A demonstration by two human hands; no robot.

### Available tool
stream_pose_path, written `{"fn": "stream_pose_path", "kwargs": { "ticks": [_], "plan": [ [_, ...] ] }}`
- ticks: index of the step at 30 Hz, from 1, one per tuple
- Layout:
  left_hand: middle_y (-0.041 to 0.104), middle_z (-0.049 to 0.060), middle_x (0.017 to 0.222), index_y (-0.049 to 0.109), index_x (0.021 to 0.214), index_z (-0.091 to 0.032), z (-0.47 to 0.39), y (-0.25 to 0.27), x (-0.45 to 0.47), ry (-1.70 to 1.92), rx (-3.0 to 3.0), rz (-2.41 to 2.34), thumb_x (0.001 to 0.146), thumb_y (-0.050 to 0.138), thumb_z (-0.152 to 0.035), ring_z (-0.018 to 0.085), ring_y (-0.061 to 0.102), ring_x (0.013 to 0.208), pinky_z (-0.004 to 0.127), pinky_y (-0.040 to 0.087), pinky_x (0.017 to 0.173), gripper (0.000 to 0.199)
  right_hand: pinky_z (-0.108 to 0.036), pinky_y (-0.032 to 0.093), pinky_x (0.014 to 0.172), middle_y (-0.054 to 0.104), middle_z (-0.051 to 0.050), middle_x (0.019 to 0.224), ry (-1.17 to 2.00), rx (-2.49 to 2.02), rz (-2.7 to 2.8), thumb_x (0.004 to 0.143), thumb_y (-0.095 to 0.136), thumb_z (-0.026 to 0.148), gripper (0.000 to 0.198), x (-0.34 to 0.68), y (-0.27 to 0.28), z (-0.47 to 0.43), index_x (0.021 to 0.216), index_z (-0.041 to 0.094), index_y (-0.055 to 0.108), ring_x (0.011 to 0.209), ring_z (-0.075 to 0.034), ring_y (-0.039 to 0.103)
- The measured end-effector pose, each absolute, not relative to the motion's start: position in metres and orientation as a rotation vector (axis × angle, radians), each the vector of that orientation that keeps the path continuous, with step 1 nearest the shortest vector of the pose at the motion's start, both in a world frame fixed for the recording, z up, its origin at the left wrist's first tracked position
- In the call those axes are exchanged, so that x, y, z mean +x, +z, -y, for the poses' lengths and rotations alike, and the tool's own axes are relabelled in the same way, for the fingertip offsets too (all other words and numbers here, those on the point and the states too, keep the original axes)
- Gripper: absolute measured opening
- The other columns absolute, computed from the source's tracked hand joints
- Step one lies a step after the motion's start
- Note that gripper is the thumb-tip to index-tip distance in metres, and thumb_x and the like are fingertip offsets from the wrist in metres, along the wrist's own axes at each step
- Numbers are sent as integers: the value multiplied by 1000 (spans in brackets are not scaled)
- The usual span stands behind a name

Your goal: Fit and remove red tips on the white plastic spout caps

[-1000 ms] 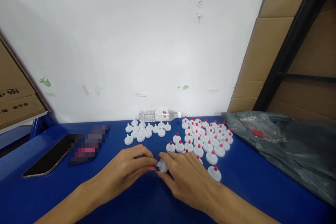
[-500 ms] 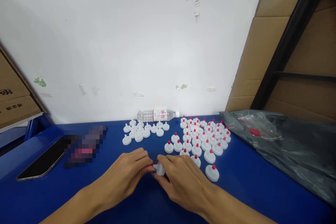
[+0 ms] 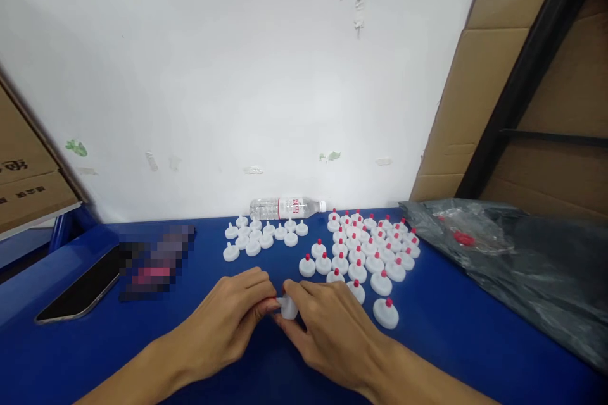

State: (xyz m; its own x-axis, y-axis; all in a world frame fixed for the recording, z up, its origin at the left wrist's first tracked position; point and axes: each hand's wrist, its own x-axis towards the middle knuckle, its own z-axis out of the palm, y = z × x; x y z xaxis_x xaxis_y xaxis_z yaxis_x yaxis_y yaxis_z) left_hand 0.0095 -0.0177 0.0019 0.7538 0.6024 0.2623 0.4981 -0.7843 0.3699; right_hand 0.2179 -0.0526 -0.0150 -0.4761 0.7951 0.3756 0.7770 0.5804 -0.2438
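Between both hands is a white nozzle cap (image 3: 289, 309), tipped on its side with its spout toward the left. My right hand (image 3: 335, 329) is closed around its round base. At the spout's end, my left hand (image 3: 232, 313) pinches a small red tip cap, mostly covered by the fingers. Beyond my right hand stand several white nozzle caps with red tips (image 3: 358, 271), grouped on the blue table (image 3: 199, 335). Farther left is a cluster of white nozzle caps with bare spouts (image 3: 253, 247).
A clear plastic bottle (image 3: 289, 207) lies along the wall. At left are a phone (image 3: 78, 288) and a blurred-out item (image 3: 159, 266). A dark plastic sheet (image 3: 536, 285) covers the right side, with a clear bag of red pieces (image 3: 463, 238) on it. Cardboard (image 3: 470, 95) leans behind.
The view has shifted slightly, so the table items appear a little farther right. Both hands keep their hold on the nozzle cap and red tip; less red shows at the left fingertips.
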Motion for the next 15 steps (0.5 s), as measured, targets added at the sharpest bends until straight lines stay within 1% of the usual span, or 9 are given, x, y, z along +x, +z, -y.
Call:
{"fn": "stream_pose_path", "kwargs": {
  "ticks": [3, 5, 7, 9, 11, 13, 15],
  "plan": [
    [57, 2, 83, 56, 87, -19, 19, 5, 11, 562, 2711, -897, 107, 37, -21, 18, 51, 75, 31, 35, 65, 28, -33, 30, 59, 73, 1, 84, 71, -1283, 2346, 99, 59, 36, 14, 216, -12, 52, 95, 23, 59, 73, -22, 70],
    [57, 2, 82, 57, 86, -19, 19, 6, 12, 564, 2729, -922, 106, 39, -22, 19, 51, 75, 31, 35, 65, 27, -33, 30, 59, 74, 0, 84, 72, -1310, 2368, 99, 60, 43, 21, 214, -11, 53, 95, 23, 61, 73, -23, 70],
    [58, 2, 81, 57, 86, -19, 18, 6, 12, 548, 2744, -940, 106, 40, -22, 19, 52, 75, 32, 35, 65, 27, -33, 30, 60, 74, -1, 84, 83, -1344, 2393, 98, 59, 51, 29, 213, -11, 54, 97, 22, 62, 73, -24, 70],
    [59, 2, 81, 57, 85, -20, 17, 5, 12, 531, 2754, -950, 106, 40, -22, 19, 52, 75, 32, 35, 65, 27, -34, 33, 63, 74, -2, 86, 96, -1367, 2399, 97, 59, 56, 33, 213, -12, 56, 101, 23, 63, 75, -26, 70],
    [59, 2, 81, 57, 85, -20, 17, 4, 12, 525, 2767, -948, 105, 40, -22, 19, 53, 76, 32, 36, 65, 26, -34, 34, 65, 74, -1, 87, 89, -1371, 2380, 98, 58, 53, 30, 214, -12, 56, 104, 24, 62, 77, -26, 69],
    [60, 3, 82, 58, 87, -20, 17, 5, 11, 526, 2779, -934, 104, 40, -22, 19, 53, 76, 32, 36, 65, 25, -34, 35, 66, 73, 0, 86, 70, -1365, 2364, 100, 55, 44, 20, 215, -12, 57, 102, 25, 62, 76, -25, 69],
    [61, 3, 84, 60, 91, -20, 17, 6, 10, 558, 2792, -917, 105, 40, -23, 19, 53, 77, 32, 37, 66, 24, -34, 35, 66, 72, 0, 87, 49, -1360, 2355, 101, 52, 38, 17, 216, -11, 57, 100, 25, 62, 76, -24, 68]
  ]
}}
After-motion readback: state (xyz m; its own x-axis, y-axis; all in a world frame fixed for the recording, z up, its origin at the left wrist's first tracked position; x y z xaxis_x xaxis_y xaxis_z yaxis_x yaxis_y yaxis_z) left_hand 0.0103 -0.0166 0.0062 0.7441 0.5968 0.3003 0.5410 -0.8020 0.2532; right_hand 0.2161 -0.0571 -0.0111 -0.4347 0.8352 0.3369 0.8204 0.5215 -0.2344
